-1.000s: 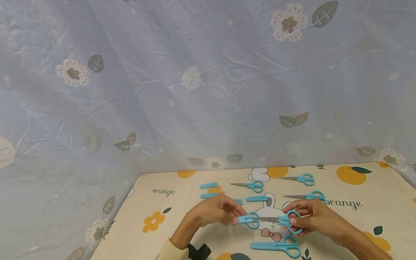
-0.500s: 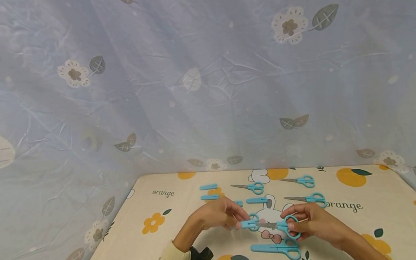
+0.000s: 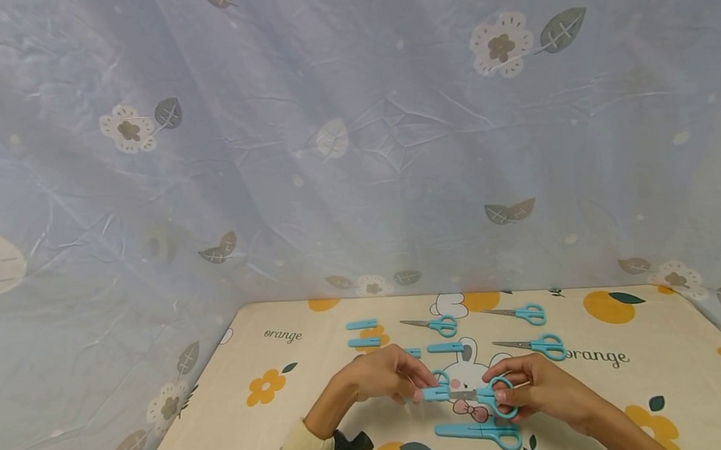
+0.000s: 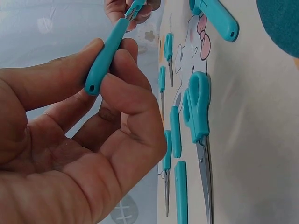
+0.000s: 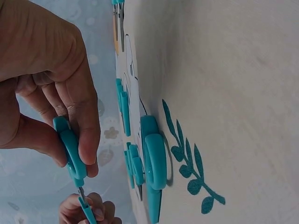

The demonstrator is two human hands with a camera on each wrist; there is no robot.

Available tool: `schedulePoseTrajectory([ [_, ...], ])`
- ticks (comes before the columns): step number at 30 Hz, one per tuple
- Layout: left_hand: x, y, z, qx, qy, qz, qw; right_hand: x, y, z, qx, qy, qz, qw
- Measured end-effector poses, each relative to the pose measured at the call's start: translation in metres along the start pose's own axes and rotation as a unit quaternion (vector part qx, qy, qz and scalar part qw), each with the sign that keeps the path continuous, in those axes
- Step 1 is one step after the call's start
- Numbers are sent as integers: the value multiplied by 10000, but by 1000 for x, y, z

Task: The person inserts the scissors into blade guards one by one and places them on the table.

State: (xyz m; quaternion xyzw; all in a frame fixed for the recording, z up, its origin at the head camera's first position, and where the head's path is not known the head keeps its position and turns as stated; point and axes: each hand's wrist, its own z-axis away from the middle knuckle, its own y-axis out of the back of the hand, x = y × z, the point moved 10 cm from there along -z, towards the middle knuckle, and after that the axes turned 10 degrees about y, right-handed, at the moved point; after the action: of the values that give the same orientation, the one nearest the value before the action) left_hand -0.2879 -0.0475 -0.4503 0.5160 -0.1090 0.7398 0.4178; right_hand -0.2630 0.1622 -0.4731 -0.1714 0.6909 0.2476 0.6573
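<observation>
My left hand (image 3: 385, 375) pinches a light-blue scissors cover (image 4: 106, 58) between thumb and fingers. With my right hand (image 3: 537, 387) I grip the light-blue handle (image 5: 70, 150) of a pair of scissors (image 3: 498, 396). Held above the table, the blades point left, and their front part is inside the cover's mouth; a short stretch of metal (image 3: 464, 395) shows between cover and handle. Beneath my left hand lies another uncovered pair of scissors (image 4: 198, 112), its blades hidden by that hand in the head view. Sheathed scissors (image 3: 478, 431) lie nearest me, below the two hands.
Farther back on the patterned tablecloth (image 3: 321, 417) lie uncovered scissors (image 3: 430, 326), a second pair (image 3: 515, 313) and a third (image 3: 529, 346). Several loose covers (image 3: 445, 347) lie left of them. A patterned curtain (image 3: 358, 184) hangs behind the table. A black device (image 3: 352, 448) sits at my left wrist.
Both hands have come slightly closer together and moved a little toward me. Less of the blades shows outside the cover than a second ago. The things on the table have stayed put.
</observation>
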Motion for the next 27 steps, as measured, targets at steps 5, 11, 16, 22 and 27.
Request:
schedulePoseTrajectory([
  [5,0,-2,-1,-53,7,30,10000,1,-2,-1,-63,13,-7,10000],
  [11,-1,-6,-4,-93,27,80,9999,1,-4,-3,-110,27,4,9999],
  [16,-2,-10,-7,-98,47,98,9999,1,-6,-4,-113,-15,48,9999],
  [22,-2,-13,-10,-78,58,27,9999,2,-8,-5,-70,-68,95,9999],
  [27,-1,-14,-10,-67,31,8,10000,1,-9,-5,-61,-77,101,9999],
])
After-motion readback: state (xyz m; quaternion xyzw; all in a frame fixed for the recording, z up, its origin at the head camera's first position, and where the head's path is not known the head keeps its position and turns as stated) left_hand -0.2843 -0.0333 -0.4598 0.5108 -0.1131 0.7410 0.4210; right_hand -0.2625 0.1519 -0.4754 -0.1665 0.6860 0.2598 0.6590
